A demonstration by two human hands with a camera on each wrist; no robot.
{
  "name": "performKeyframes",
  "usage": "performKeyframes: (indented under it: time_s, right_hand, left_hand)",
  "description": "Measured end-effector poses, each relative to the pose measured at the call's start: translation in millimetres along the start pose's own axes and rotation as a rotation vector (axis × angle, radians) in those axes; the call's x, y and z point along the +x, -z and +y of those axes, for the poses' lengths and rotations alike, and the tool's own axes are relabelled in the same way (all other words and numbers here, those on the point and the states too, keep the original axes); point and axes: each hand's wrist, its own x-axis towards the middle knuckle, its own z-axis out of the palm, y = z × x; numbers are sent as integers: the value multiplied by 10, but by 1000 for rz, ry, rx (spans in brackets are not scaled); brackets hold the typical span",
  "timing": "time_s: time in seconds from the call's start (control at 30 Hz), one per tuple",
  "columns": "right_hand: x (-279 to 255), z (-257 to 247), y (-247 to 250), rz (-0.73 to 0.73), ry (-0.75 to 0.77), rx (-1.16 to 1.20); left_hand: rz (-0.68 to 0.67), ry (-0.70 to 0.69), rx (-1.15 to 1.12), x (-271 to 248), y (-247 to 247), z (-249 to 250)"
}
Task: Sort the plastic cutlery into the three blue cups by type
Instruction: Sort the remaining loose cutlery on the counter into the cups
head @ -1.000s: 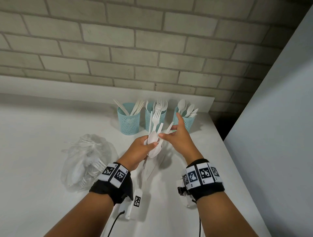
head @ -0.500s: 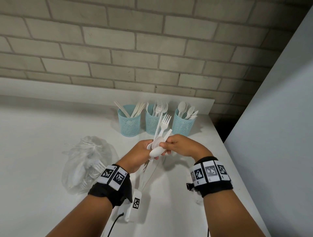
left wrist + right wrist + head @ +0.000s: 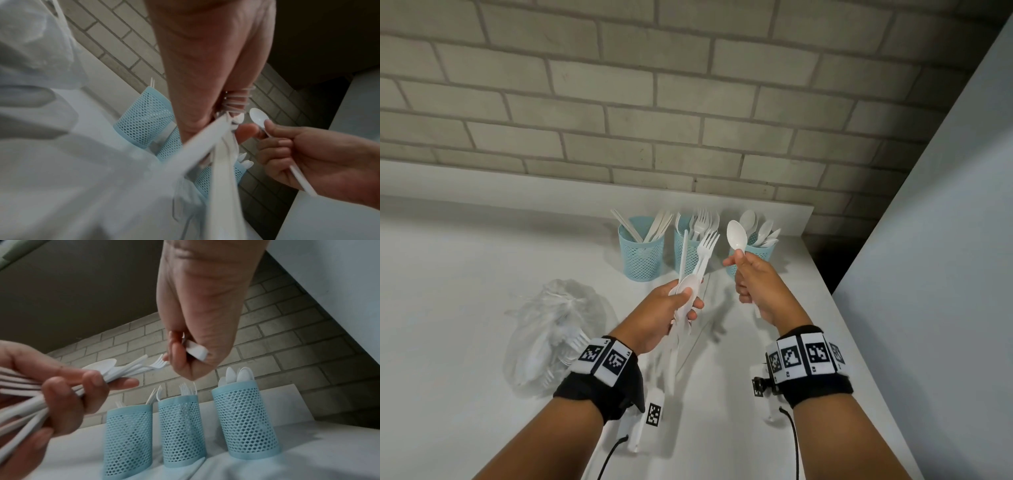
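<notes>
Three blue mesh cups stand in a row at the back of the white counter: the left cup [image 3: 642, 251] holds knives, the middle cup [image 3: 686, 255] forks, the right cup [image 3: 756, 251] spoons. My left hand [image 3: 671, 308] grips a mixed bundle of white cutlery [image 3: 697, 263], forks and a spoon upward, in front of the middle cup. My right hand [image 3: 751, 284] holds a single white spoon [image 3: 736, 234] upright by its handle, just in front of the right cup. In the right wrist view the spoon's handle end [image 3: 196, 352] pokes out of the right hand [image 3: 195, 344].
A clear plastic bag [image 3: 551, 329] with more white cutlery lies on the counter to the left of my left arm. A brick wall rises behind the cups. A pale vertical panel [image 3: 928, 274] borders the counter on the right, with a dark gap beside the right cup.
My right hand has pulled one spoon out of the bundle and moved right and up toward the right cup. The left hand keeps the rest of the bundle.
</notes>
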Motion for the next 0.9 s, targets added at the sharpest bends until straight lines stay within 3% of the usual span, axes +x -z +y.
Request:
performKeyframes:
  time_s: [0.37,0.53,0.63,0.8,0.9]
  right_hand:
    - [72,33,-114,75,-51,198]
    - [-16,64,-241,-166,-114,55]
    - [-43,107,-331,-235,-132,-11]
    - [6,81,-359,-152,-118,43]
    - [125,75,-357,2,-99,89]
  left_hand:
    - [-10,-57,-32,-7,42,-28]
    - [50,-75,-76,-3,14,-50]
    - [125,-63,-14,10,-9,-62]
    - [143,-63,17,34,-34,-54]
    - [157,-92,-27,74,-46,-38]
